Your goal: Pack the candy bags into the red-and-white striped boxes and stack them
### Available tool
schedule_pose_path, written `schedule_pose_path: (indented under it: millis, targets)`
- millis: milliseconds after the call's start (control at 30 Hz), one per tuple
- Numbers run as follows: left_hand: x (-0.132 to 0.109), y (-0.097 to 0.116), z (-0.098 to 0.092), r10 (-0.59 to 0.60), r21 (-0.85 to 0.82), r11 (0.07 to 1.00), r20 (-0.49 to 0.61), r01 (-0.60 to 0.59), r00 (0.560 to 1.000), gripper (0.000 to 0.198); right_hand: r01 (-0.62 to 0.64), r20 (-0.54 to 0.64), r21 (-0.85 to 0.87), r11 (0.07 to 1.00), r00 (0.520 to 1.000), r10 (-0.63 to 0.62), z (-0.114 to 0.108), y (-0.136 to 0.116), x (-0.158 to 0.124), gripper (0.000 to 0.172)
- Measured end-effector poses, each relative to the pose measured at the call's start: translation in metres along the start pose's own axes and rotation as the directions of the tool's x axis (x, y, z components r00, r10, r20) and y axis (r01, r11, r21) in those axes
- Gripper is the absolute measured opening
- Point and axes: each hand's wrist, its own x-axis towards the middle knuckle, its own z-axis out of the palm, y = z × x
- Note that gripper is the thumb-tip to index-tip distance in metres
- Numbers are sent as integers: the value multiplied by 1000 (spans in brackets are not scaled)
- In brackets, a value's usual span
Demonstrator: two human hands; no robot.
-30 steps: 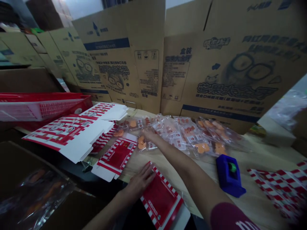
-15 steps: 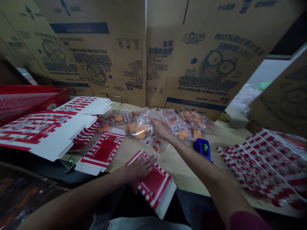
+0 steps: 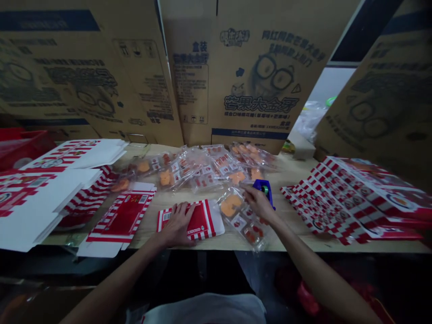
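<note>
My left hand [image 3: 177, 223] lies flat, fingers spread, on a flattened red-and-white striped carton [image 3: 202, 220] near the front edge of the wooden table [image 3: 297, 227]. My right hand [image 3: 259, 203] grips the edge of a clear packet of orange sweets [image 3: 241, 216] lying just right of that carton. A row of similar clear snack packets [image 3: 202, 168] stretches across the table behind both hands. A small blue tape dispenser [image 3: 263, 188] sits right behind my right hand.
Stacks of flat striped cartons lie at the left [image 3: 50, 189] and the right [image 3: 354, 198]. Another flat red carton [image 3: 123, 216] rests left of my left hand. Tall brown cardboard boxes [image 3: 236, 76] wall the back. A red crate [image 3: 23, 144] is at far left.
My right hand has drawn one clear packet out of the row toward the front edge, beside the carton. The left hand has stayed on the carton. The view has swung to the right.
</note>
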Motion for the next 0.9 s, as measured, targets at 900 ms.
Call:
schedule_pose_path:
  millis: [900]
  targets:
    - [-3,1,20,-63,-7,998,126,64,990,131,-333,-159,103,937,925,346,48,23,-56,54]
